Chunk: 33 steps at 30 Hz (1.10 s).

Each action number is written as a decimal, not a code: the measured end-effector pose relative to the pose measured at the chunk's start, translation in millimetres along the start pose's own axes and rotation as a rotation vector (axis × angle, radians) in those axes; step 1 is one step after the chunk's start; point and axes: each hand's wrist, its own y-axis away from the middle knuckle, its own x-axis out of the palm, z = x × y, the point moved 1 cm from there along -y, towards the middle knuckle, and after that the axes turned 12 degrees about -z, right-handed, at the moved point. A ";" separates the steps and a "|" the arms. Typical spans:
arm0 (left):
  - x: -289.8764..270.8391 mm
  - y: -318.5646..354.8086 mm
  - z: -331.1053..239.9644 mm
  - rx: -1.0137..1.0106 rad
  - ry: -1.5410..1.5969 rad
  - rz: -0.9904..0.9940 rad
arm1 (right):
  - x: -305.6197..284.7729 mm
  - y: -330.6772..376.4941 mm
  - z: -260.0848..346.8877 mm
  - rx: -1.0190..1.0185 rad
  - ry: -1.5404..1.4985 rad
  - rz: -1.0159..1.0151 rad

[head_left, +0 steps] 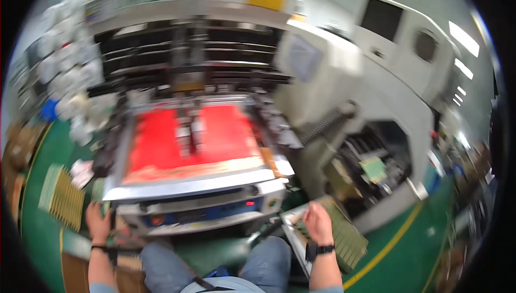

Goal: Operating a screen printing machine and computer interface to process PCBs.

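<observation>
My left hand is at the left front corner of a screen printing machine. It is blurred, with its fingers pointing up next to a small greenish piece, and whether it grips that piece is unclear. To the right of the machine, my right hand is raised with its fingers curled together. Anything inside those fingers is hidden. A stack of green boards lies just beside that hand. On the machine, a metal frame surrounds a red screen, and a squeegee carriage stands over its middle.
Another stack of boards stands at the far left, near a crumpled white item. White containers are piled behind it. A large pale machine with a dark opening fills the right side. Yellow lines mark the green floor.
</observation>
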 end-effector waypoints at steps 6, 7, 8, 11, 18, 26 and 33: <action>-9.2 -14.7 -20.5 -0.044 -0.015 -0.009 | -38.5 14.3 -140.6 0.582 0.138 0.091; -11.6 -14.7 -19.5 -0.042 -0.005 -0.008 | -52.8 13.2 -155.4 0.593 0.129 0.052; -14.3 -13.4 -19.2 -0.061 -0.010 -0.012 | -67.9 10.2 -166.5 0.598 0.120 0.008; -19.4 -9.0 -16.2 -0.073 -0.012 0.000 | -70.7 5.1 -178.0 0.615 0.097 -0.029; -18.0 -9.0 -19.0 -0.092 -0.012 -0.011 | -72.6 4.7 -182.6 0.587 0.009 0.003; -14.7 -11.6 -23.1 -0.098 -0.016 0.001 | -72.1 2.9 -180.5 0.575 -0.047 -0.004; -17.3 -9.3 -21.8 -0.098 -0.019 -0.005 | -73.1 5.0 -182.2 0.563 -0.038 -0.014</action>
